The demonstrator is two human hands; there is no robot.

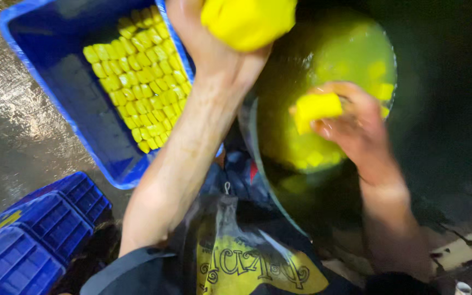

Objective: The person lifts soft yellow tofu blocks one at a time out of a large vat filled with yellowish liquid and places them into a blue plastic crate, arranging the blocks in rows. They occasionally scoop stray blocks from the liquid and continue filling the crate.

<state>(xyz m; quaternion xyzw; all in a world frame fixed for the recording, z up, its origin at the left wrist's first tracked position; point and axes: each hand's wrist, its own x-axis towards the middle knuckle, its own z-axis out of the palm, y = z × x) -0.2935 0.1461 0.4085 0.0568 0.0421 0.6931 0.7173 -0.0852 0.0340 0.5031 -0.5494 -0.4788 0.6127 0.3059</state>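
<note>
Over the big round basin of yellow liquid, right hand grip closed on a yellow block, blurred, just above the surface; more yellow pieces float around it. Left hand raised beside it, grip holding a bigger yellow lump at top edge. Left of that grip, blue crate with rows of yellow blocks. Below, more blue crates on the wet floor. Plastic apron near the wrists.
</note>
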